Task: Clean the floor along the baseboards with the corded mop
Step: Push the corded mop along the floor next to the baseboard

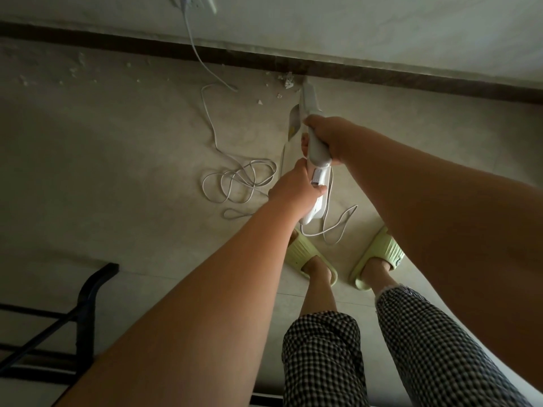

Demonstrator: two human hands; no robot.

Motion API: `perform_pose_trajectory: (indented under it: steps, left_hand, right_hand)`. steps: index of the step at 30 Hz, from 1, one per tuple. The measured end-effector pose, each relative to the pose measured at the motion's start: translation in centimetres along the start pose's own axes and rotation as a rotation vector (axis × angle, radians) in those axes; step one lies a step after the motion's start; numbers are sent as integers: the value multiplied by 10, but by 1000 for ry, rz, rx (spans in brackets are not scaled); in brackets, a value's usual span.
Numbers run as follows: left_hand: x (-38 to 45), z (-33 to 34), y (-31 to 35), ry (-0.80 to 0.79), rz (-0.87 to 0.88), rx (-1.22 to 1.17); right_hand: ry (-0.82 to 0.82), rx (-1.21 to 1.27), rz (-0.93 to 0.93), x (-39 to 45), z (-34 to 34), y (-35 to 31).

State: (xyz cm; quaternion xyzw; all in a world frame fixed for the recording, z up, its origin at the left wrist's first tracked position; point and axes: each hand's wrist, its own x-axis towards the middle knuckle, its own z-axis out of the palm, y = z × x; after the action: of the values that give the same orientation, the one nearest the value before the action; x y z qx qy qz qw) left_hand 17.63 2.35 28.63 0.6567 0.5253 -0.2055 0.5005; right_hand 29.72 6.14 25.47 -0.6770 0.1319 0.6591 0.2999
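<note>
mop [316, 160] nose at baseboard [411, 80], aimed at plaster debris [288, 81] | right hand [326, 136] clamps upper handle, steering | left hand [293, 186] wraps lower grip, pushing | cord [235, 183] slack left of mop

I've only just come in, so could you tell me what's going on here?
A person grips a white corded mop with both hands, left hand lower, right hand higher. Its far end reaches the dark brown baseboard beside white debris. The white cord lies looped on the beige floor.
</note>
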Motion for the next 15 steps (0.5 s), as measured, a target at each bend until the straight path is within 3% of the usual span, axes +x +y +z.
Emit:
perform_pose_trajectory:
  steps: [15]
  left_hand:
    - [-2,-8,-14,15,-2,32]
  right_hand:
    - [14,7,24,2,16,4]
